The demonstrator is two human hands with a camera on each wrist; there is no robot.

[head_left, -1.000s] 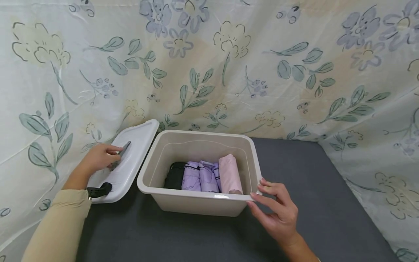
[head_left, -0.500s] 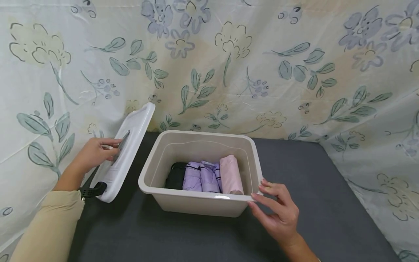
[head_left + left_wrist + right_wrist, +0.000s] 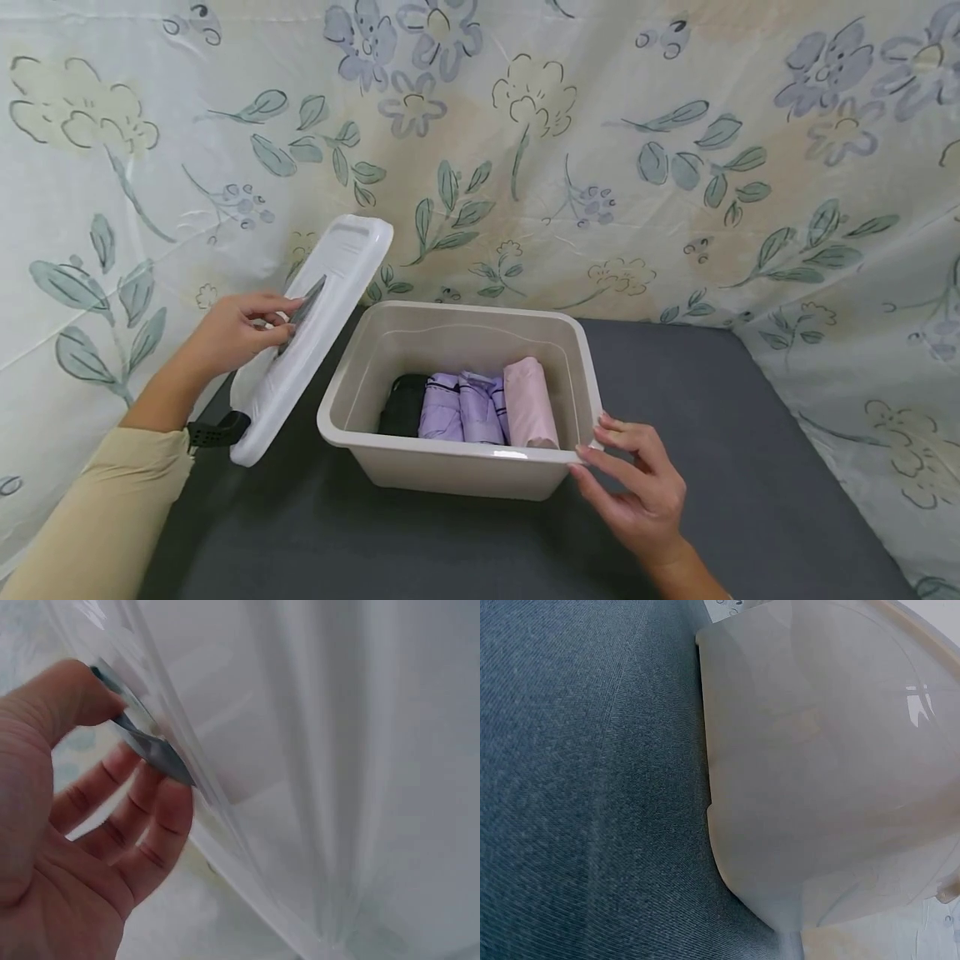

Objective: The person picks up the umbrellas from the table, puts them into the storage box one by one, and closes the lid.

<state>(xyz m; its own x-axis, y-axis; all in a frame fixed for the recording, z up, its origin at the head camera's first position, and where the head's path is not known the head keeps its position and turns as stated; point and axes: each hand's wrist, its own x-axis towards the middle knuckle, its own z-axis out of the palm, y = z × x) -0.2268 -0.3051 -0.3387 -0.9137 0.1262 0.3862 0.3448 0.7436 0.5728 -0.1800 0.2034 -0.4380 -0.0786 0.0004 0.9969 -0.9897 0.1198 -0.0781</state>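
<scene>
My left hand (image 3: pixel 243 333) pinches the grey handle (image 3: pixel 303 310) of a white plastic lid (image 3: pixel 351 258). The lid is held steeply tilted left of a beige storage box (image 3: pixel 465 473). In the left wrist view, thumb and fingers grip the handle (image 3: pixel 161 754) from both sides. At the box's near right corner, my right hand (image 3: pixel 633 487) holds the rim, fingertips on top and thumb below. Inside the box stand a black roll (image 3: pixel 403 407), purple rolled bundles (image 3: pixel 441 408) with dark bands, and a pink roll (image 3: pixel 529 407). The right wrist view shows the box's outer wall (image 3: pixel 817 750).
The box stands on a dark grey cloth surface (image 3: pixel 720 417). A flower-print curtain (image 3: pixel 465 125) hangs behind and along both sides. A black strap (image 3: pixel 217 431) is worn on the left wrist, close to the lid's lower end.
My left hand has raised the lid from lying lower at the left to a steeper tilt, then shifted it right toward the box. The right hand and the box have stayed put.
</scene>
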